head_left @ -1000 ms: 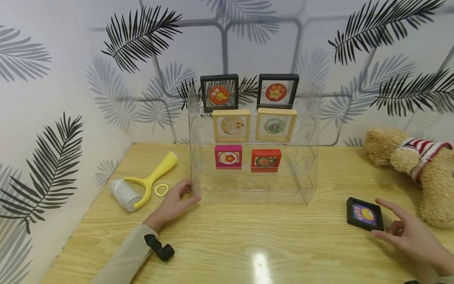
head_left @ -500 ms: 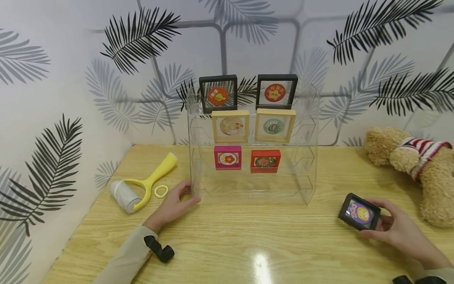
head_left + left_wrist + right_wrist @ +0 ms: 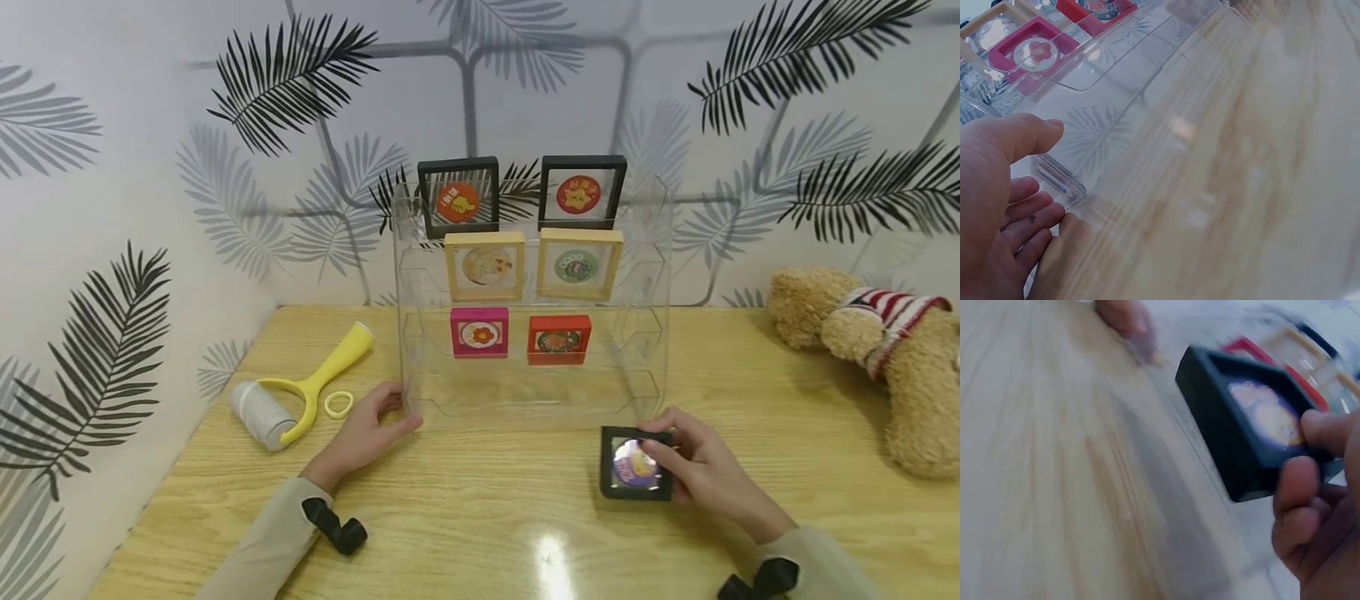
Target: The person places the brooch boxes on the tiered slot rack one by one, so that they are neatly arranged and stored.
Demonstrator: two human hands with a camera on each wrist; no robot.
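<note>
A clear acrylic display rack (image 3: 525, 392) stands on the table with several small frames on its tiers. My left hand (image 3: 367, 433) rests at its lower left corner; the fingers touch the side panel and the thumb extends in front, as the left wrist view also shows (image 3: 1022, 206). My right hand (image 3: 701, 471) pinches a small black display frame (image 3: 609, 475) with a purple and yellow picture, thumb on the front face. In the right wrist view the black frame is held tilted above the table, in front of the rack's lower right.
Two black frames, two cream frames (image 3: 486, 296), a magenta frame (image 3: 480, 352) and a red frame (image 3: 559, 357) fill upper tiers. A yellow slingshot-shaped roller (image 3: 326, 371) and a yellow ring (image 3: 339, 405) lie left. A teddy bear (image 3: 918, 392) lies right. A patterned wall stands behind.
My right hand has taken hold of the black frame, lifted it and carried it left from near the teddy bear to the rack's front right. The left hand has stayed in place.
</note>
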